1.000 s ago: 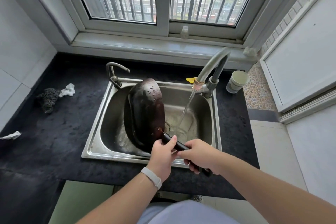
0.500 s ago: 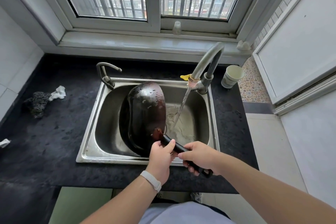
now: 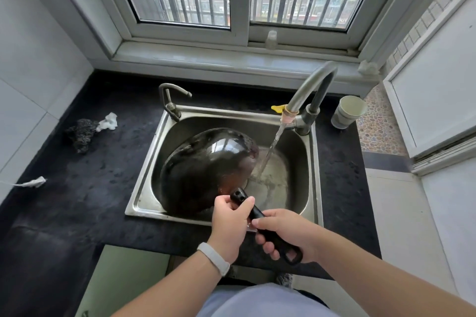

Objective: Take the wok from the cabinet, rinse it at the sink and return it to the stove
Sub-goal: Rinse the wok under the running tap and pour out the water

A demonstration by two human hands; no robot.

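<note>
You had the wok point(image 3: 206, 170) out of the cabinet, so that first part looked done. It was in the sink point(image 3: 313, 175), tipped over so its round dark bottom faced up at you. It sat on the left side of the sink, and its near edge leaned on the near wall.

Water ran down from the big tap point(image 3: 309, 87) on the far right. The stream point(image 3: 270, 152) fell just beside the right edge of the wok and hit the sink floor there. I could not tell if it touched the wok.

Your left hand point(image 3: 230, 224) was wrapped tight around the black handle point(image 3: 253, 211), close to the wok. Your right hand point(image 3: 288, 233) was wrapped tight around the same handle nearer to you, by the end with the hole in it.

So you were in the middle of the rinse, I think. The wok looked wet and shiny, but I could not see its inside.

What was left: finish the rinse, shut off the water, lift the wok out and carry it to the stove. The stove was not in view.
</note>
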